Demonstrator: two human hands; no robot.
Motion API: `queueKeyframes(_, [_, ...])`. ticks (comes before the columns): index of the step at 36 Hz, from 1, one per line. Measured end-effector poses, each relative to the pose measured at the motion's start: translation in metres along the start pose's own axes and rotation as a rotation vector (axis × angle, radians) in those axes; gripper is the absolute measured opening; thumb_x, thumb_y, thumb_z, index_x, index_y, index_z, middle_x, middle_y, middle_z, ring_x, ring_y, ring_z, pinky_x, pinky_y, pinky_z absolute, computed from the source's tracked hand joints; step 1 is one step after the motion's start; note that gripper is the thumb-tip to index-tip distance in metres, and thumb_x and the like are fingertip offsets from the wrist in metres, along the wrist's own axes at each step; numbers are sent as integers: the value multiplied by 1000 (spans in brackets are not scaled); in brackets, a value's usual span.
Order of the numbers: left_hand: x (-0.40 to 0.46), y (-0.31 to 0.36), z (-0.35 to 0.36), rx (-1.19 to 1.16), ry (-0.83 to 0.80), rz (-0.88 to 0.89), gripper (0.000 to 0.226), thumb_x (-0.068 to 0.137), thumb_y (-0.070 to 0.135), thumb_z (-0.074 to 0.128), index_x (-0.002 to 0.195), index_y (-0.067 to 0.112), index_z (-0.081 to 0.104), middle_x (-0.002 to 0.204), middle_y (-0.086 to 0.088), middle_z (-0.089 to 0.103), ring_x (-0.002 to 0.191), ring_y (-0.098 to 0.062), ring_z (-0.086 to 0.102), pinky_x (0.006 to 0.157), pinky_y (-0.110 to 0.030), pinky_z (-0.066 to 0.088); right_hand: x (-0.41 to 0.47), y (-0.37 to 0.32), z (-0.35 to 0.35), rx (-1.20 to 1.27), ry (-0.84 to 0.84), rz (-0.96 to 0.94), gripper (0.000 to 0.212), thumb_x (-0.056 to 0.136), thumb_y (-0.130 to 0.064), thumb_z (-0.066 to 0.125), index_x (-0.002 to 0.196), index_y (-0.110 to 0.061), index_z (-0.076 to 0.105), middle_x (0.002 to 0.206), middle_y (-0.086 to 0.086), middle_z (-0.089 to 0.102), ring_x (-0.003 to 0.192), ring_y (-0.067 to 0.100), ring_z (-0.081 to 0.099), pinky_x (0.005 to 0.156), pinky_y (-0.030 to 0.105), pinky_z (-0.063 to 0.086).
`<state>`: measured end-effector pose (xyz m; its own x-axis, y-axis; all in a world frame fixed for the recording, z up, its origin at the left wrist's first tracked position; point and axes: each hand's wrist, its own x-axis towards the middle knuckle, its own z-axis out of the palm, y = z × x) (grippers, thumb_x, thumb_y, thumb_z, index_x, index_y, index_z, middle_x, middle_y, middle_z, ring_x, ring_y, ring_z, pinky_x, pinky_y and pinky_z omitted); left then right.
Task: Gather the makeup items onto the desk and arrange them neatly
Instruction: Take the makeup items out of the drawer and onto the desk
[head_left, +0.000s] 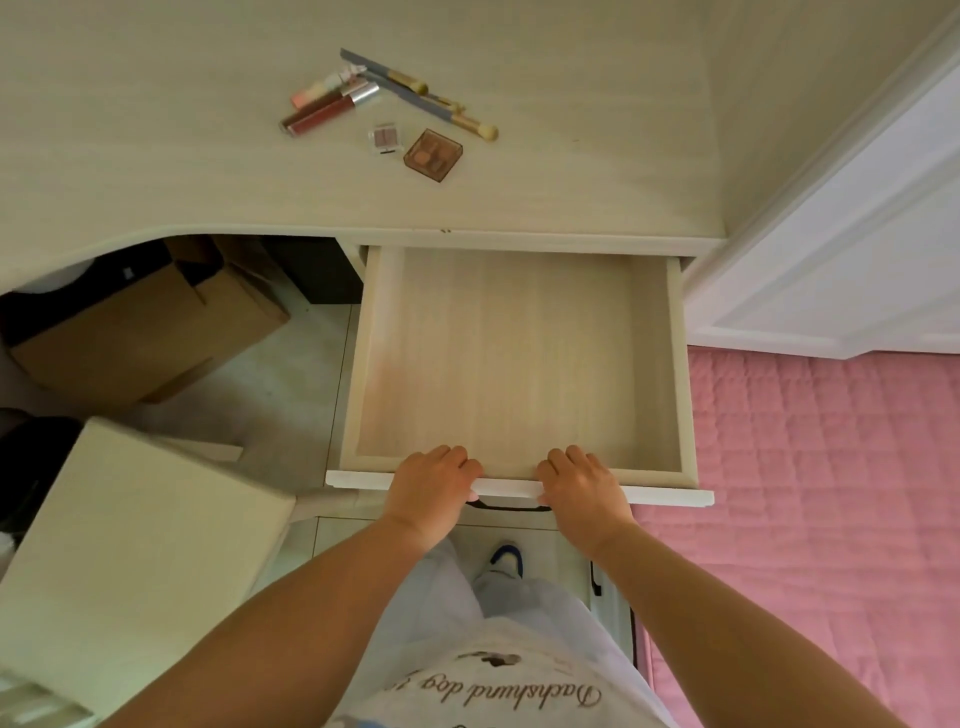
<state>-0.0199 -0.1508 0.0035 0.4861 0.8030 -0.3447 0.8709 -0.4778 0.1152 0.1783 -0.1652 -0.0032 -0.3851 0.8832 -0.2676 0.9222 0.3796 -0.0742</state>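
Observation:
Makeup items lie in a loose cluster on the pale wooden desk (156, 156): lip gloss tubes (327, 106), long blue-handled brushes (415, 93), a small clear eyeshadow case (385, 137) and a brown square palette (432, 155). Below the desk edge a drawer (511, 358) stands pulled out, and nothing lies inside it. My left hand (431, 493) and my right hand (582, 491) both grip the drawer's white front panel (670, 496), fingers curled over its top edge, on either side of the dark handle (511, 506).
A pink quilted bed (821, 493) lies to the right, with a white door (852, 249) behind it. A cream stool (130, 561) stands at left, and cardboard boxes (150, 332) sit under the desk. My legs and a shoe (506, 558) show below the drawer.

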Motion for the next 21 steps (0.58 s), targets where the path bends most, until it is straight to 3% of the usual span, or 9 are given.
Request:
queueKeyframes(11, [45, -20, -31, -54, 51, -12, 30, 47, 28, 91, 65, 23, 68, 60, 8, 57, 50, -13, 55, 39, -19, 33, 47, 24, -16, 18, 106, 121, 40, 28, -8, 91, 55, -14, 63, 55, -2, 54, 50, 16, 52, 43, 23, 45])
queueKeyframes(21, [88, -48, -50, 29, 2, 84, 37, 42, 37, 92, 64, 25, 65, 62, 9, 56, 51, -10, 54, 40, -20, 22, 84, 34, -25, 13, 144, 169, 38, 31, -10, 91, 60, -14, 65, 58, -1, 56, 52, 18, 54, 44, 27, 47])
